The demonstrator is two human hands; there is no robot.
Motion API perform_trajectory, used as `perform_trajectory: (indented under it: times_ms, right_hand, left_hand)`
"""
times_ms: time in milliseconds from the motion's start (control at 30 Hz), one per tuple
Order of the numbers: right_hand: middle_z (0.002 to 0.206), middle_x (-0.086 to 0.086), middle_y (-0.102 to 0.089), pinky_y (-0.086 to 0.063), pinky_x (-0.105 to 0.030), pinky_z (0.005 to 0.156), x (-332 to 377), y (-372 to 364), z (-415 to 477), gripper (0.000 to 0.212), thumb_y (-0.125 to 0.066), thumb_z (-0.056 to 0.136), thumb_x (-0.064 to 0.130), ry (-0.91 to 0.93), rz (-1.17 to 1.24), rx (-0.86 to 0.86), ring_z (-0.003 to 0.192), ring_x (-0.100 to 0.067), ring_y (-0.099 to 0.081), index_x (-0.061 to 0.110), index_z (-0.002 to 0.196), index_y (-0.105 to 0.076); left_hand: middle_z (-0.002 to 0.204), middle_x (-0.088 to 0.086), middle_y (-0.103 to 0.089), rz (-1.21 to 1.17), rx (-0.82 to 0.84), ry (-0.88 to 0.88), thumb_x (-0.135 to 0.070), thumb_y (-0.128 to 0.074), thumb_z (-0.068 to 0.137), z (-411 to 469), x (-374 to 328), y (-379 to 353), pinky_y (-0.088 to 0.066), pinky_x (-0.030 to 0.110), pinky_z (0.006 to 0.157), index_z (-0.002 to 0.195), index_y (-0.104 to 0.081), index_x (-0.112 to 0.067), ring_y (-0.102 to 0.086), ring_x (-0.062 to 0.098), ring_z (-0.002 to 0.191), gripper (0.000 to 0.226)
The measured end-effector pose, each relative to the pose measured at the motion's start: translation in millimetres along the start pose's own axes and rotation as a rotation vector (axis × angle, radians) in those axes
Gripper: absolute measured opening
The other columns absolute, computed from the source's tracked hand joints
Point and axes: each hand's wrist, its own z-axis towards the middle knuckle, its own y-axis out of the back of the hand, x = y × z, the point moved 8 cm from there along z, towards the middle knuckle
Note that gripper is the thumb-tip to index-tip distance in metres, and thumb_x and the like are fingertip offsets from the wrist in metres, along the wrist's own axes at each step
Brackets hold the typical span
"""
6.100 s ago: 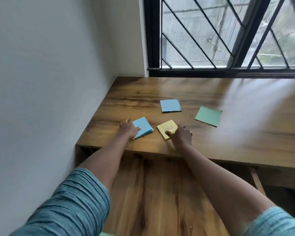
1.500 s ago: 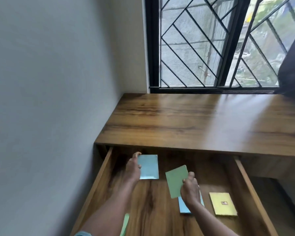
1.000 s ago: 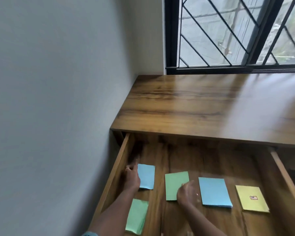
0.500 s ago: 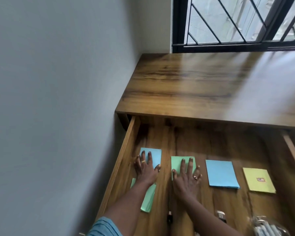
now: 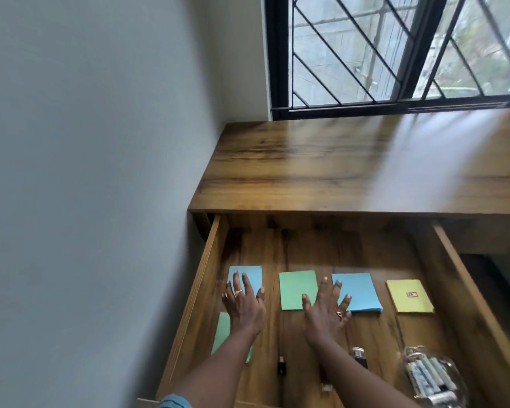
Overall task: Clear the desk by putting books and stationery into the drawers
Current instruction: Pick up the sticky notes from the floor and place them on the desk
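Both hands open, holding nothing — left hand (image 5: 243,307) nearest the blue pad (image 5: 249,275), right hand (image 5: 326,312) between two pads in the drawer (image 5: 460,275).

A plain grey-white wall (image 5: 95,160) fills the left half of the frame. At the upper right is a window (image 5: 395,51) with a black frame and black diagonal bars (image 5: 333,51). Through the glass, a pale concrete surface and some blurred green leaves are visible.

The yellow pad (image 5: 409,296) carries a small red-framed label, but its lettering is too small to read.
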Motion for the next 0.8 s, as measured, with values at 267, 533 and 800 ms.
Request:
perform_trajectory:
  times_ms: [267,533,800]
  right_hand:
    - [0.155,-0.01,0.026,0.002,-0.051,0.117,-74.7,59.2,-77.5,0.074,-0.042,0.098,0.027,-0.216,0.322,-0.11,0.144,-0.034,0.019,0.017,0.151,0.009]
    - [0.156,-0.021,0.016,-0.013,-0.053,0.117,-137.0,101.1,-182.8,0.07,-0.041,0.096,0.003,-0.391,0.661,-0.174,0.144,-0.04,-0.002,0.0,0.149,0.005]
    - [0.147,-0.036,-0.022,-0.026,-0.045,0.11,-170.4,97.8,-207.4,0.067,-0.052,0.093,0.001,-0.623,0.927,-0.112,0.137,-0.045,-0.025,-0.021,0.14,-0.01]
  left_hand:
    - [0.16,0.01,0.012,-0.368,-0.177,0.287,-0.04,-0.031,0.1,-105.6,17.8,24.0,-0.006,0.041,0.12,0.152,0.002,-0.007,0.002,0.03,0.148,0.07]
    - [0.154,0.021,-0.02,-0.642,-0.067,0.538,-0.017,-0.039,0.098,-231.1,25.8,5.6,-0.027,0.038,0.115,0.148,-0.019,0.0,-0.025,0.033,0.142,0.056]
    - [0.106,0.014,-0.063,-0.931,0.077,0.456,-0.022,-0.054,0.095,-259.8,-1.8,-14.2,-0.054,0.029,0.085,0.118,-0.056,0.002,-0.064,0.026,0.098,0.034]
